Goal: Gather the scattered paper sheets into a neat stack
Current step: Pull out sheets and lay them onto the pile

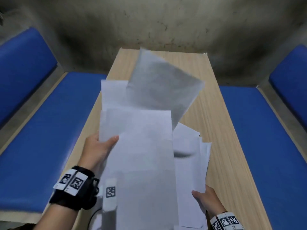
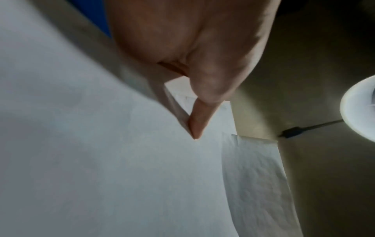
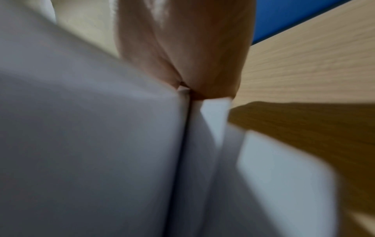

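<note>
Several white paper sheets (image 1: 141,146) are lifted off the wooden table (image 1: 221,123) in a loose, fanned bundle. My left hand (image 1: 99,146) pinches the bundle's left edge, thumb on top; in the left wrist view the thumb (image 2: 196,125) presses on the paper sheets (image 2: 101,160). At the near right corner my right hand (image 1: 206,200) grips another part of the sheets, with the thumb over them; in the right wrist view the right hand (image 3: 192,56) closes on the paper edges (image 3: 188,112). One grey-looking sheet (image 1: 162,85) sticks up at a tilt at the far end.
Blue padded benches (image 1: 41,130) (image 1: 265,138) run along both sides of the narrow table. A stained wall (image 1: 157,22) stands behind its far end. A white device with a marker (image 1: 110,193) and a cable hangs near my left wrist.
</note>
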The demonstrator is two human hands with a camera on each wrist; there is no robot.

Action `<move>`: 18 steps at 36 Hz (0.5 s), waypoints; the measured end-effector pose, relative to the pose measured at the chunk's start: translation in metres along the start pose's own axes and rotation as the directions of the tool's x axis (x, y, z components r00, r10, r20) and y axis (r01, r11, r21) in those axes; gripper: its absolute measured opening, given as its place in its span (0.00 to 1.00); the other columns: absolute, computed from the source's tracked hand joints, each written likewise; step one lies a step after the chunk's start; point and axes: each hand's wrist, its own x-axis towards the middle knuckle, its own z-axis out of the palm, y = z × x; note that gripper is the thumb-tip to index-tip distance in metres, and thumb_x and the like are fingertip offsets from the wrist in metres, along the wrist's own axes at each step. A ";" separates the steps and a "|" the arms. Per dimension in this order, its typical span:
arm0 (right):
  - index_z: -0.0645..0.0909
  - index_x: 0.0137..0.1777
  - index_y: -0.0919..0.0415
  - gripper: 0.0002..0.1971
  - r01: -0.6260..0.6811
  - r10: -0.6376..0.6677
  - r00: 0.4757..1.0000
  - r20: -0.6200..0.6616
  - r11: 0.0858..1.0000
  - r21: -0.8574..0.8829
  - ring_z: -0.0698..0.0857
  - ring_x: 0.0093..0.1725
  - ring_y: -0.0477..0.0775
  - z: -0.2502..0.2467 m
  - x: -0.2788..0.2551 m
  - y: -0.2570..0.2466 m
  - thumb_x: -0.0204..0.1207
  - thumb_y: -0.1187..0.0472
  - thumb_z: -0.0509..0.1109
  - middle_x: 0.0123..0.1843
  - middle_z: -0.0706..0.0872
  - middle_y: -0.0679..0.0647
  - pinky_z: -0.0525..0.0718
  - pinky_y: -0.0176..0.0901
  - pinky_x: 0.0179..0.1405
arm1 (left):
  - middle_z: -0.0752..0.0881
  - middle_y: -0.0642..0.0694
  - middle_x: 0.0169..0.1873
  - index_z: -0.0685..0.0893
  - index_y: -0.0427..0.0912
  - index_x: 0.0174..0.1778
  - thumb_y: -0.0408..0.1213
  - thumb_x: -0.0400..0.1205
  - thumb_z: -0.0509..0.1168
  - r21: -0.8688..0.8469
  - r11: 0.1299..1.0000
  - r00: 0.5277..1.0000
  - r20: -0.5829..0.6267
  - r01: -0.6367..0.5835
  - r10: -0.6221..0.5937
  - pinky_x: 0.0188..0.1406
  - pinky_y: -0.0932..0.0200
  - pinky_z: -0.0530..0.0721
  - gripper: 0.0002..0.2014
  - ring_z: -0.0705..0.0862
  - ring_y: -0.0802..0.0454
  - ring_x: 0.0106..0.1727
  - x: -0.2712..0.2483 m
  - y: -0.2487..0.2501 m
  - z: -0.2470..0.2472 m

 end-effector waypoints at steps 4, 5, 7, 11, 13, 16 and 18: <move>0.84 0.50 0.61 0.14 -0.027 0.027 1.000 0.002 0.998 0.061 0.89 0.52 0.59 0.001 -0.002 -0.003 0.73 0.78 0.65 0.50 0.91 0.57 0.85 0.45 0.47 | 0.93 0.37 0.44 0.87 0.31 0.55 0.31 0.75 0.75 -0.018 0.967 0.968 0.010 0.252 -0.252 0.42 0.50 0.90 0.13 0.93 0.40 0.45 -0.010 -0.063 0.015; 0.84 0.52 0.63 0.14 -0.030 0.031 1.000 -0.001 0.998 0.059 0.89 0.53 0.60 0.001 -0.002 -0.002 0.73 0.77 0.65 0.51 0.92 0.58 0.86 0.48 0.50 | 0.93 0.37 0.45 0.88 0.32 0.55 0.33 0.74 0.76 0.006 0.957 0.957 0.012 0.290 -0.290 0.45 0.48 0.89 0.14 0.92 0.38 0.47 -0.012 -0.080 0.017; 0.84 0.56 0.65 0.14 -0.040 0.040 0.999 -0.006 0.997 0.059 0.89 0.53 0.61 0.002 -0.001 0.000 0.73 0.76 0.65 0.52 0.92 0.58 0.86 0.53 0.56 | 0.93 0.37 0.45 0.88 0.32 0.53 0.34 0.73 0.78 0.049 0.932 0.933 0.000 0.359 -0.359 0.50 0.44 0.89 0.15 0.92 0.39 0.46 -0.017 -0.107 0.023; 0.83 0.56 0.62 0.09 -0.016 0.020 0.999 -0.034 0.995 0.103 0.88 0.51 0.54 0.004 -0.004 -0.002 0.78 0.67 0.66 0.50 0.90 0.52 0.84 0.46 0.51 | 0.92 0.36 0.49 0.89 0.38 0.50 0.34 0.74 0.77 0.094 0.901 0.904 0.028 0.422 -0.427 0.58 0.39 0.87 0.10 0.91 0.41 0.47 -0.032 -0.139 0.036; 0.84 0.57 0.60 0.10 -0.013 0.016 0.999 -0.028 0.994 0.112 0.88 0.53 0.54 0.006 -0.003 -0.003 0.78 0.59 0.69 0.52 0.90 0.51 0.84 0.49 0.58 | 0.92 0.38 0.50 0.86 0.46 0.46 0.32 0.77 0.73 0.054 0.905 0.902 0.082 0.421 -0.425 0.62 0.43 0.84 0.05 0.91 0.45 0.48 -0.040 -0.142 0.044; 0.85 0.52 0.59 0.08 -0.038 0.039 0.999 -0.005 0.983 0.177 0.89 0.53 0.54 0.009 -0.003 -0.003 0.75 0.57 0.74 0.54 0.90 0.55 0.84 0.50 0.62 | 0.87 0.47 0.55 0.80 0.51 0.50 0.32 0.82 0.68 0.015 0.894 0.883 0.150 0.448 -0.445 0.62 0.52 0.79 0.08 0.86 0.52 0.52 -0.048 -0.140 0.054; 0.83 0.51 0.56 0.07 -0.019 0.015 1.000 0.024 0.985 0.172 0.87 0.49 0.48 0.011 -0.005 -0.007 0.74 0.60 0.75 0.50 0.89 0.51 0.87 0.38 0.47 | 0.83 0.51 0.64 0.79 0.49 0.63 0.38 0.80 0.70 0.082 0.900 0.883 0.170 0.429 -0.437 0.68 0.47 0.79 0.16 0.84 0.47 0.64 -0.051 -0.143 0.058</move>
